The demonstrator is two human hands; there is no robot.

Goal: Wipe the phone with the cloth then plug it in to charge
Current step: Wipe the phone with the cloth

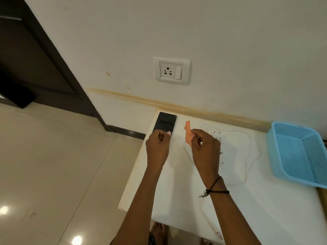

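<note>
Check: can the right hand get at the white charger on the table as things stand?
Probably yes, but not freely: the right hand hovers just left of the charger with nothing between, yet it is pinching the orange cloth.

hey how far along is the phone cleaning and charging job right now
Early stage. In hand: the left hand grips the near end of the black phone on the white table, and the right hand pinches the orange cloth, lifted beside it. The cloth is not on the phone. Left: wiping, then plugging in; the white charger lies on the table and the wall socket is empty.
</note>
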